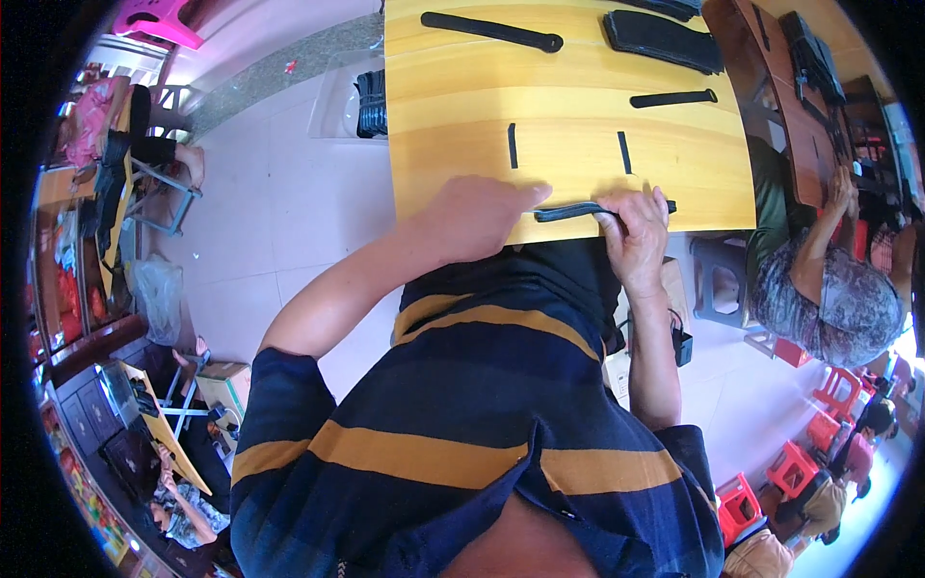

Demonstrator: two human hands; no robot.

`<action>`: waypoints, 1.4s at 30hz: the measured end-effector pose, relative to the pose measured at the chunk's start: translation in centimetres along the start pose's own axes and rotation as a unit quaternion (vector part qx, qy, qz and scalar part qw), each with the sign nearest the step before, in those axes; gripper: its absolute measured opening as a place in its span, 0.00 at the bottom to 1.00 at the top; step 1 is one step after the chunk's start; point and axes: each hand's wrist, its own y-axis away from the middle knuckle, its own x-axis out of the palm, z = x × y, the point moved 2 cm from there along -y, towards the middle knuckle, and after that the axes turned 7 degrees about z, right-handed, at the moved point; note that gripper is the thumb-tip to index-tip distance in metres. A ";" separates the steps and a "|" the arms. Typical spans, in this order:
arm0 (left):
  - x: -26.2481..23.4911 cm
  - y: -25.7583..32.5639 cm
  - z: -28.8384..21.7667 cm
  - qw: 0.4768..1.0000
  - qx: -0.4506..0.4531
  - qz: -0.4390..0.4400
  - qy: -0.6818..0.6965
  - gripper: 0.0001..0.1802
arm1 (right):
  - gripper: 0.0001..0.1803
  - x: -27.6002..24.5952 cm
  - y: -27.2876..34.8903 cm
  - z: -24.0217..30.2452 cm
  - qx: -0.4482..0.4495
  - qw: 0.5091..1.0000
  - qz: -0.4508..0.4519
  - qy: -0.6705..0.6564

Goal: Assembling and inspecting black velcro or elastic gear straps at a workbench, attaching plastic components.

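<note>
Head view. A long black strap [578,209] lay along the near edge of the yellow wooden table [462,106], its long axis running left to right, one tip reaching past the right hand toward the table's right side and the other pointing at the left hand. The right hand [636,229] was curled over the strap, fingers folded down and pinching it against the table edge. The left hand [482,217] was closed into a loose fist just beside the strap's left end; a thin pale tool [536,211] seemed to project from it toward the strap, though the grip itself was hidden behind the knuckles.

Farther up the table lay two short black strips [513,145], both standing roughly upright in the frame and well apart from each other. Beyond them were two longer black straps [491,31], one slanting along the far left part and one lying nearly level at the right. A single black pouch-like pile [663,40] rested at the far right part of the table.

On the floor at the left stood a clear plastic bin [339,96] holding dark pieces. A brown cardboard box [227,383] sat lower left. A second person in a patterned shirt [829,299] worked at the adjoining brown table [800,125] at the right. Three red plastic stools [790,468] stood at the lower right.
</note>
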 end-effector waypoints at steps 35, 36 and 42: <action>0.9 0.8 -4.7 0.990 0.137 -0.023 0.023 0.25 | 0.07 -1.9 5.4 4.0 0.159 0.896 0.150 -0.388; 0.4 0.9 -4.7 0.990 0.131 -0.039 -0.020 0.27 | 0.07 -2.5 5.4 4.1 0.171 0.903 0.171 -0.356; -3.0 -0.6 -1.4 0.978 0.098 -0.150 -0.109 0.32 | 0.11 -5.3 7.7 3.7 0.151 0.908 0.224 -0.319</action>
